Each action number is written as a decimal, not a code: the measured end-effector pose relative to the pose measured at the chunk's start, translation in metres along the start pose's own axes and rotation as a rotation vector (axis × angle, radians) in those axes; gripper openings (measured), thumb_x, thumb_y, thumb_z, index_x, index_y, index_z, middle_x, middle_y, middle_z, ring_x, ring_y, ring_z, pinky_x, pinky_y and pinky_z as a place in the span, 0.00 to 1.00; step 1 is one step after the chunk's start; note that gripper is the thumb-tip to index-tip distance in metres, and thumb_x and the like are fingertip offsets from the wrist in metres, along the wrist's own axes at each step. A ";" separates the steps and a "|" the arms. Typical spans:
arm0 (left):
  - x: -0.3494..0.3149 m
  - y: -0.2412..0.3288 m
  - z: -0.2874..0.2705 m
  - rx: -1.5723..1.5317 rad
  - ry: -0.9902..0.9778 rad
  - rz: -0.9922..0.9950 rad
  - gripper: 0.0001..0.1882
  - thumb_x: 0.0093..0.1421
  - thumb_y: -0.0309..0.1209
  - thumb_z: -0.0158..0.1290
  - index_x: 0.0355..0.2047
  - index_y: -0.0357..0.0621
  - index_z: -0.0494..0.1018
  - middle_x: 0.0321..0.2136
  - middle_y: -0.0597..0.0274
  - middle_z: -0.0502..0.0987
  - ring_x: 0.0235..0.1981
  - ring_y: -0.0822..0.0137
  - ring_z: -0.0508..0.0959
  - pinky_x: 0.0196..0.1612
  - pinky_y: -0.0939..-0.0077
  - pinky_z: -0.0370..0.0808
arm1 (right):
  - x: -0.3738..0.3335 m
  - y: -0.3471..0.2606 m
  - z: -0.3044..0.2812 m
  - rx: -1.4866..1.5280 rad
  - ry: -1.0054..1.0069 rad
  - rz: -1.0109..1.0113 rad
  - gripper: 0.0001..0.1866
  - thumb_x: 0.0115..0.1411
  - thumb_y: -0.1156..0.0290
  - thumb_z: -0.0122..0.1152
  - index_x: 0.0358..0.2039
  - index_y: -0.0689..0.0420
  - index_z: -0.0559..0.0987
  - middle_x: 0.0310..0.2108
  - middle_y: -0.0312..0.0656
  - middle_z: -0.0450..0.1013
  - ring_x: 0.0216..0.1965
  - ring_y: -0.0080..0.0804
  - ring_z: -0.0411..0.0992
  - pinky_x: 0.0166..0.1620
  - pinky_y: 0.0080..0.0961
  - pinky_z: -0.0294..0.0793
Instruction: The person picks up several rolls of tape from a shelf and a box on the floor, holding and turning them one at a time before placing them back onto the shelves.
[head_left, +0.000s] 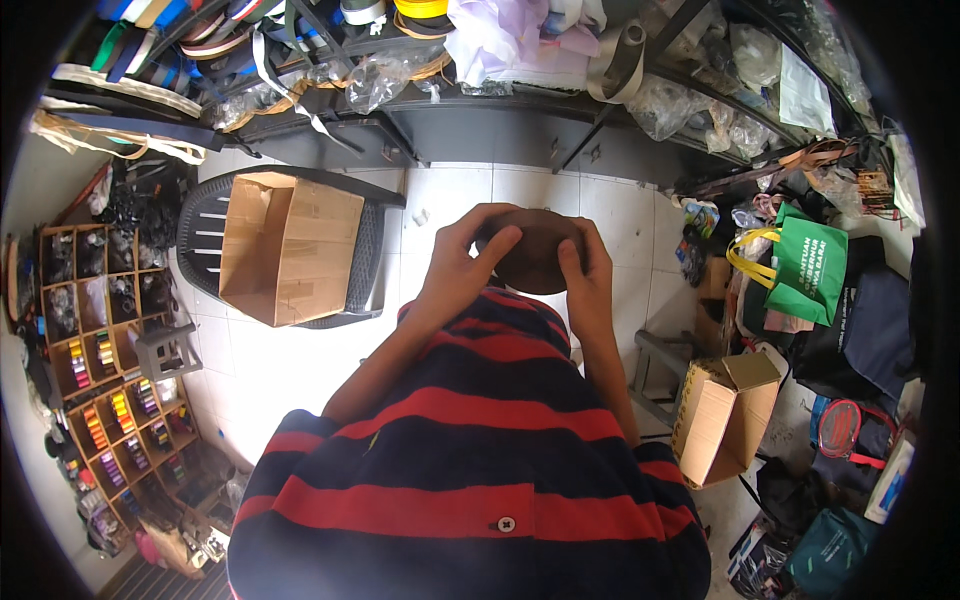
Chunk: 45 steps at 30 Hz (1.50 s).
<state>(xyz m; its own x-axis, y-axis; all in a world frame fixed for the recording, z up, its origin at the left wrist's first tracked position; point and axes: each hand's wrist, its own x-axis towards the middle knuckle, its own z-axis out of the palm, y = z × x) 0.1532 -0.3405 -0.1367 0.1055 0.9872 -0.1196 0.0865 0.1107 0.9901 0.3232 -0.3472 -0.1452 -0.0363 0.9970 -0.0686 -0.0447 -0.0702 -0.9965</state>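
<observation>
In front of my chest I hold a dark brown rounded thing (536, 258) with both hands; its exact kind cannot be made out. My left hand (474, 246) grips its left side, with the thumb lying on the top face. Across from it, my right hand (590, 262) wraps round the right side, its thumb pressed on the face as well. Most of the fingers are hidden behind the thing. Its surface looks plain and matt.
A cardboard box (320, 245) sits on a dark plastic chair (205, 215) at the left. At the right are an open carton (735, 420) and a green bag (810, 265). Shelves with strap rolls (215, 40) line the far side; a thread rack (110, 350) stands left.
</observation>
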 end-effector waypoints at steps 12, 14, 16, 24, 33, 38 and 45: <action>0.000 -0.011 -0.007 0.038 0.061 0.083 0.17 0.61 0.33 0.52 0.48 0.36 0.72 0.38 0.52 0.79 0.41 0.65 0.78 0.46 0.73 0.72 | 0.009 0.005 0.006 -0.055 -0.106 -0.007 0.11 0.62 0.70 0.53 0.43 0.61 0.71 0.38 0.41 0.71 0.42 0.27 0.68 0.48 0.23 0.67; -0.002 -0.012 -0.008 0.036 0.095 0.077 0.17 0.62 0.33 0.51 0.48 0.35 0.71 0.38 0.52 0.79 0.41 0.65 0.78 0.46 0.73 0.72 | 0.008 0.014 0.013 0.139 -0.013 0.009 0.12 0.63 0.69 0.51 0.44 0.61 0.70 0.39 0.41 0.70 0.43 0.27 0.67 0.49 0.24 0.66; -0.005 -0.008 -0.010 0.068 0.154 0.084 0.16 0.61 0.31 0.52 0.47 0.35 0.71 0.38 0.51 0.79 0.41 0.65 0.78 0.46 0.73 0.72 | 0.008 0.023 0.021 0.222 0.046 0.022 0.13 0.64 0.69 0.49 0.46 0.61 0.69 0.41 0.41 0.69 0.45 0.28 0.66 0.50 0.24 0.64; -0.010 -0.006 -0.037 0.205 0.104 0.170 0.14 0.57 0.26 0.53 0.44 0.38 0.74 0.37 0.54 0.78 0.40 0.62 0.77 0.45 0.72 0.72 | 0.031 -0.016 0.031 -0.196 -0.335 -0.020 0.10 0.57 0.72 0.59 0.39 0.61 0.73 0.31 0.40 0.74 0.34 0.26 0.70 0.40 0.23 0.70; -0.017 -0.001 -0.059 -0.029 0.460 0.096 0.16 0.65 0.33 0.47 0.51 0.40 0.68 0.40 0.52 0.77 0.43 0.65 0.76 0.48 0.71 0.71 | 0.040 0.008 0.085 0.312 -0.223 0.070 0.14 0.69 0.63 0.43 0.48 0.59 0.65 0.44 0.41 0.67 0.48 0.28 0.66 0.51 0.25 0.65; -0.022 0.017 -0.091 -0.006 0.478 0.115 0.16 0.65 0.34 0.47 0.50 0.40 0.69 0.40 0.55 0.77 0.44 0.67 0.75 0.49 0.72 0.70 | 0.058 -0.016 0.105 0.005 -0.473 -0.008 0.12 0.64 0.67 0.51 0.44 0.61 0.70 0.38 0.40 0.69 0.42 0.25 0.67 0.47 0.22 0.65; -0.018 0.013 -0.131 -0.045 0.533 0.208 0.17 0.67 0.34 0.42 0.51 0.38 0.68 0.43 0.56 0.75 0.47 0.68 0.72 0.52 0.75 0.65 | 0.078 -0.012 0.158 0.043 -0.424 -0.027 0.15 0.66 0.62 0.50 0.46 0.61 0.69 0.41 0.40 0.69 0.44 0.26 0.67 0.49 0.23 0.65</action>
<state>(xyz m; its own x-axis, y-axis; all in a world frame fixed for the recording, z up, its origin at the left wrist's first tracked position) 0.0228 -0.3420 -0.1123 -0.3997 0.9087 0.1206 0.0736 -0.0993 0.9923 0.1634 -0.2740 -0.1313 -0.4415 0.8972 -0.0079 -0.0928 -0.0543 -0.9942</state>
